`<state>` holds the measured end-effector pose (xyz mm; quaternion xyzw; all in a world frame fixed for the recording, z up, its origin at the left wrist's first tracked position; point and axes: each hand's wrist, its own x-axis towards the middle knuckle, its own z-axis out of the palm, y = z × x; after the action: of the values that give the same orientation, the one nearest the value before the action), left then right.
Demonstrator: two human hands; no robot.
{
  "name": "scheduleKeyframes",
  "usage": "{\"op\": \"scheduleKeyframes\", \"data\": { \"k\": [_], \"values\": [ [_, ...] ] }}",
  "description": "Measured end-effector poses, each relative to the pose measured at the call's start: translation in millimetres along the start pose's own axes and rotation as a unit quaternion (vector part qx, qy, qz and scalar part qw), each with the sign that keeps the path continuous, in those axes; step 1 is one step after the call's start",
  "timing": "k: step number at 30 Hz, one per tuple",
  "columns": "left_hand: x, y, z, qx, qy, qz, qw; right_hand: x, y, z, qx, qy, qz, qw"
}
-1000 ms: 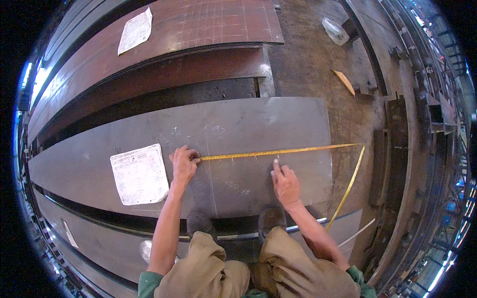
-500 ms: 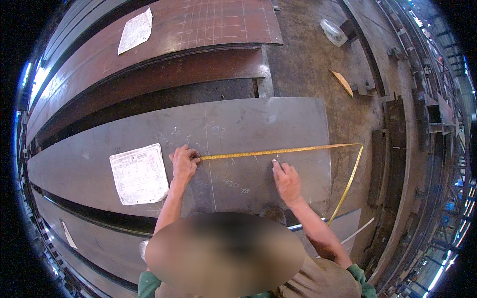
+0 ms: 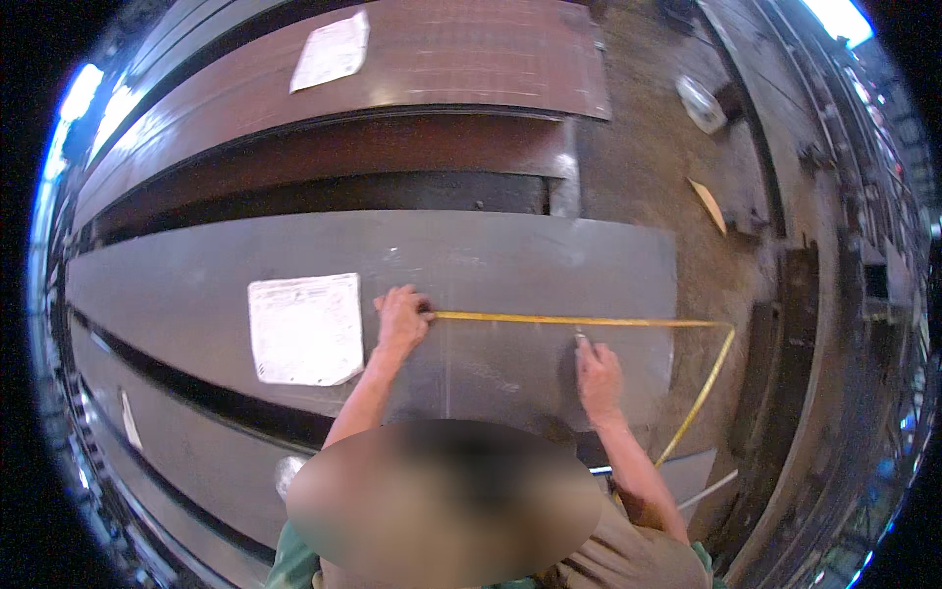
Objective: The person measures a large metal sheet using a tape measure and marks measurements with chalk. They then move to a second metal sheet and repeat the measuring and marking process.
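A yellow tape measure (image 3: 589, 320) lies stretched across a grey steel plate (image 3: 196, 285), running right to the plate's edge and then curving back down toward me. My left hand (image 3: 400, 320) presses the tape's left end onto the plate. My right hand (image 3: 596, 374) rests on the plate just below the tape and holds a small white marker (image 3: 579, 340) whose tip touches the plate near the tape.
A white paper sheet (image 3: 305, 327) lies on the plate left of my left hand. Rust-brown steel plates (image 3: 471, 69) lie beyond, one with another paper sheet (image 3: 331, 49). Dirt floor (image 3: 648, 167) and metal rails (image 3: 795, 294) are at the right.
My right hand has moved up toward the tape, with the marker tip now at the plate near it. My left hand stays on the tape's end.
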<state>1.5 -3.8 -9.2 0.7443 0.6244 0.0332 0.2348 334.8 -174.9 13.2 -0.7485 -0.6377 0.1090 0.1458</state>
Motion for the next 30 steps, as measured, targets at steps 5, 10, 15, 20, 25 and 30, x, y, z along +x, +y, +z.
{"op": "scheduleKeyframes", "data": {
  "k": [5,10,15,20,25,30],
  "values": [
    [-2.2,0.3,-1.9,0.018,-0.015,0.006,1.0,-10.5,-9.8,-0.7,0.004,-0.118,0.023,0.993],
    [0.5,1.1,-3.8,-0.017,-0.015,0.028,0.999,-9.1,-8.2,-1.2,0.008,-0.058,0.031,0.998],
    [-3.7,2.6,1.5,-0.001,-0.017,-0.014,1.0,-2.3,-16.1,-22.2,0.083,-0.1,0.067,0.989],
    [2.9,13.1,1.1,-0.029,0.005,0.007,1.0,-18.5,38.5,-10.0,0.096,0.055,0.101,0.989],
    [-1.1,13.9,-8.7,-0.025,-0.013,0.004,1.0,-22.3,46.6,-19.0,0.074,0.12,0.072,0.987],
    [-2.3,18.4,-8.7,-0.037,0.014,0.018,0.999,-20.2,76.3,-7.2,0.197,0.092,0.232,0.948]
  ]
}}
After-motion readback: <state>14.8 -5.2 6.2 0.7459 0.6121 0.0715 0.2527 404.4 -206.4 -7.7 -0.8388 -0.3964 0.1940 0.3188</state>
